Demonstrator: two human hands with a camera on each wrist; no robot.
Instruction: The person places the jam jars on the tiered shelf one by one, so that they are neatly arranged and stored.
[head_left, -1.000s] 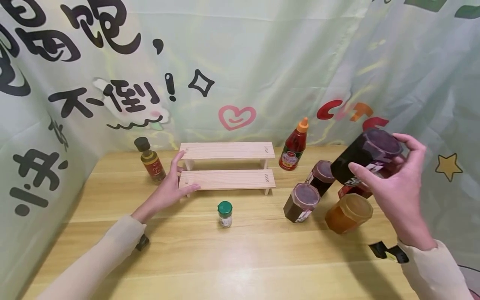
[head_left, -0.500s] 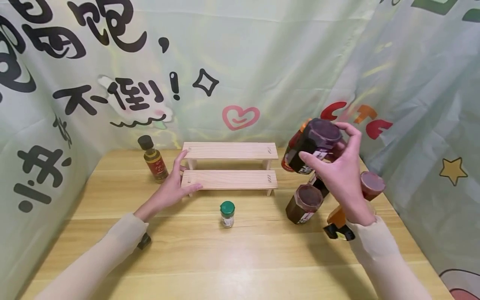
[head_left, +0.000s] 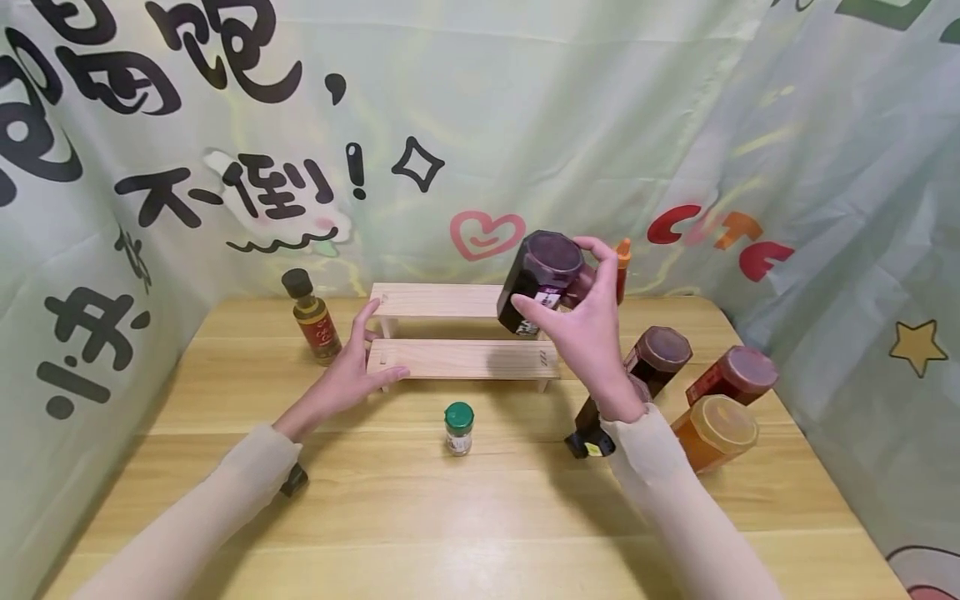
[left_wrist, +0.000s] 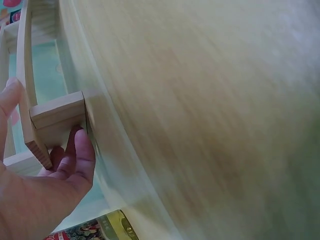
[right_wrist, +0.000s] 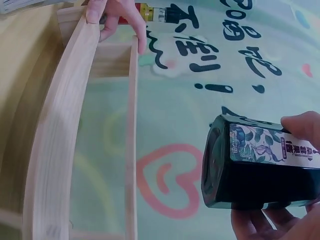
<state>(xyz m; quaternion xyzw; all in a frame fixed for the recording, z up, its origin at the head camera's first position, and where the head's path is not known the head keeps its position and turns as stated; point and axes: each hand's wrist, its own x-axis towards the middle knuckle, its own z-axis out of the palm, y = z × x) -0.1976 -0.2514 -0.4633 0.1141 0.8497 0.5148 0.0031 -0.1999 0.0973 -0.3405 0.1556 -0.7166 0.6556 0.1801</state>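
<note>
My right hand (head_left: pixel 581 321) grips a dark jar with a maroon lid (head_left: pixel 542 277), tilted, in the air above the right end of a two-step wooden rack (head_left: pixel 457 354). The right wrist view shows that jar (right_wrist: pixel 260 162) on its side with a leafy label, my fingers (right_wrist: pixel 302 125) round it. My left hand (head_left: pixel 352 367) holds the rack's left end, thumb on the lower step and fingers at the upper one. In the left wrist view, my left-hand fingers (left_wrist: pixel 75 155) wrap the rack's leg (left_wrist: pixel 57 122).
A small green-capped shaker (head_left: pixel 458 427) stands in front of the rack. An oil bottle (head_left: pixel 313 317) stands left of it. At the right lie or stand three jars (head_left: pixel 712 429) and an orange-tipped sauce bottle (head_left: pixel 622 267). Printed curtains enclose the wooden table (head_left: pixel 465 517).
My right hand has carried the dark jar leftward from the jar cluster to above the rack's right end. The left hand has stayed on the rack.
</note>
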